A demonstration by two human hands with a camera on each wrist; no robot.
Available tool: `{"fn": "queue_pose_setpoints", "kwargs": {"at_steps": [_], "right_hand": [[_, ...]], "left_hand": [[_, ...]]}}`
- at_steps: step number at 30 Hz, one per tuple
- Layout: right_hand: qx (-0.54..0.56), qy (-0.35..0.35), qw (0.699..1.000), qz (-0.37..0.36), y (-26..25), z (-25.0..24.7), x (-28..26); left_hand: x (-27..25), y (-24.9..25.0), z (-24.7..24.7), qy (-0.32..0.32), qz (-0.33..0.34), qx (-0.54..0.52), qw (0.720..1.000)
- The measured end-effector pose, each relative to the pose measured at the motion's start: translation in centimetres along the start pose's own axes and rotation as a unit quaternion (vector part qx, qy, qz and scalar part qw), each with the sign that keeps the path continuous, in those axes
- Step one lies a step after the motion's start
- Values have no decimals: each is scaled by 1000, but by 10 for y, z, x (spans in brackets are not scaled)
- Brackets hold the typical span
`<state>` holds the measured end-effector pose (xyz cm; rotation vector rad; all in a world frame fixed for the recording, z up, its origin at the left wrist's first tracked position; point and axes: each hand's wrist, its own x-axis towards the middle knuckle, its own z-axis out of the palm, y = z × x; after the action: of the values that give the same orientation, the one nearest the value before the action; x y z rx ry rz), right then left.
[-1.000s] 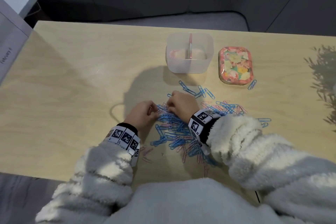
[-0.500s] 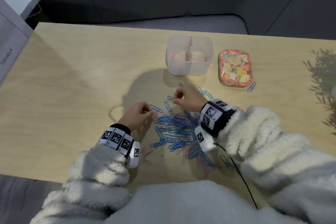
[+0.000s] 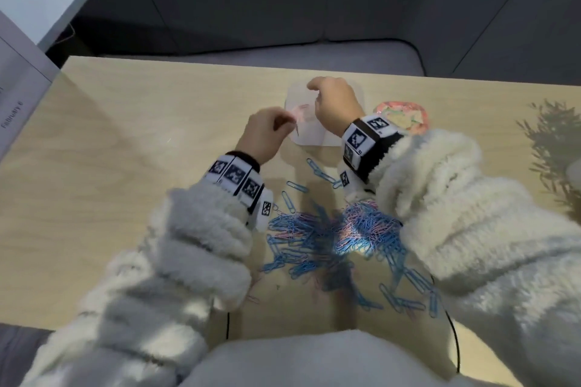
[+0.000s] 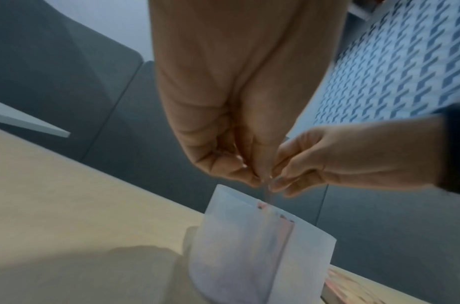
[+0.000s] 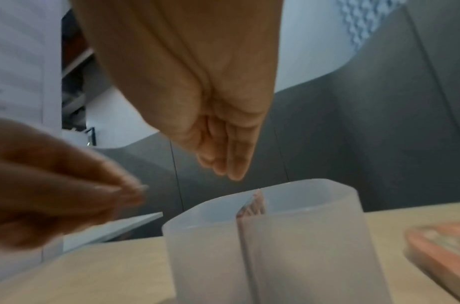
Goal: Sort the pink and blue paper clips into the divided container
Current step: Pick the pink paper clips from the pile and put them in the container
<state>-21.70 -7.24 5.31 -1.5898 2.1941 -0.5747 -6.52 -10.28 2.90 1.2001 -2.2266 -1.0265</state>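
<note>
The translucent divided container (image 3: 309, 139) stands at the table's far middle, a pink-edged divider (image 5: 252, 205) across it. My left hand (image 3: 287, 119) hovers at its left rim and pinches a pink paper clip (image 3: 299, 112) between thumb and fingertips (image 4: 252, 179). My right hand (image 3: 328, 104) hangs over the container's middle, its fingers (image 5: 233, 164) pointing down side by side with nothing seen in them. The mixed pile of blue and pink paper clips (image 3: 333, 239) lies on the table near me, between my sleeves.
A floral tin (image 3: 405, 118) sits right of the container, partly behind my right wrist. Loose blue clips (image 3: 317, 171) lie between pile and container. A white booklet (image 3: 19, 97) overhangs the table's far left corner. A black cable (image 3: 454, 342) runs by my right sleeve.
Both hands have lifted from the pile and moved forward to the container. The left hand now holds a pink clip over the left rim; the right hand's fingers have straightened above the container.
</note>
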Motion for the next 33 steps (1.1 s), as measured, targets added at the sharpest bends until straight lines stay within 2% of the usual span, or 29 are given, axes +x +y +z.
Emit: {"fn": "queue_pose_setpoints", "kwargs": {"at_steps": [2,4,6,9,12,15,17,20,23,25,27,30,33], "right_hand": [[75,80,994,4,7,1,-21],[115,110,987,-11,16,7,-47],[120,102,987,-19,25,16,-71],[115,72,991,6,36,27,-91],[124,30,991,36,44,41,-99],[116,-39,991,47,43,58,-102],[78,-107,991,4,36,71,-107],[-7,-198,976,-92,25,88,-117],[-78,-202,968,-128,27,97,-120],[-93,-165,976,-110,35,96,-117],[-90,-130,985,-72,43,91,-113],[-64,-101,991,-53,48,83,-114],[-31,-132,989,-64,41,81,-122]], "left_hand": [[20,13,9,40,10,-4,999],[36,21,20,54,-18,3,998],[45,22,30,34,-28,32,999],[43,17,36,-16,-7,66,998],[30,8,25,38,46,67,996],[1,-11,13,92,42,16,995],[-28,-27,10,58,5,15,998],[-71,-50,10,-68,-54,51,995],[-93,-66,10,-139,-70,103,982],[-96,-74,9,-134,-76,119,981],[-96,-81,6,-96,-86,145,981],[-93,-82,4,-61,-59,181,980],[-93,-68,13,-127,0,176,976]]}}
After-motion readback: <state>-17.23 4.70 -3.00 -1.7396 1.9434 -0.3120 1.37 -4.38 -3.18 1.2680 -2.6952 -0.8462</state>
